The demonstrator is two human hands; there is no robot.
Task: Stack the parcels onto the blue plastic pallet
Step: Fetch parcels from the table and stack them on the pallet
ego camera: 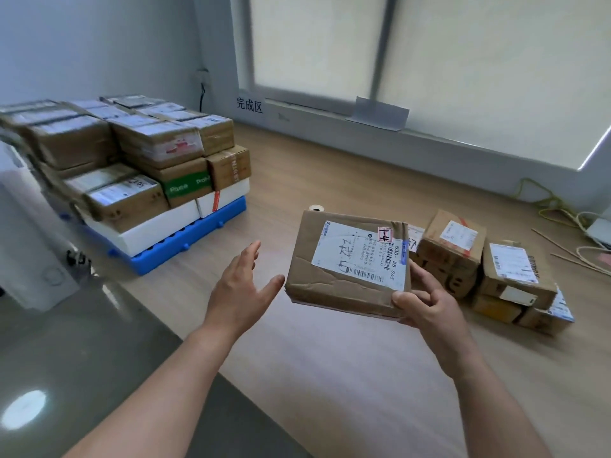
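1. Left: the blue plastic pallet (185, 241) carries several tiers of taped parcels, one green-banded.
2. Centre: the left hand (239, 285) reaches in, fingers spread and empty.
3. Right: the right hand (426, 304) grips a labelled cardboard parcel (347, 262) marked "530-D5 006"; carrying it across to the stack likely comes next.
4. Far right: unstacked parcels (489, 269) wait on the floor.

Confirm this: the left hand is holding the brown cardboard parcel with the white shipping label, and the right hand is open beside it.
Not quite: the hands are swapped. In the head view, the right hand holds the brown cardboard parcel with the white shipping label at its near right corner, and the left hand is open beside it, not touching.
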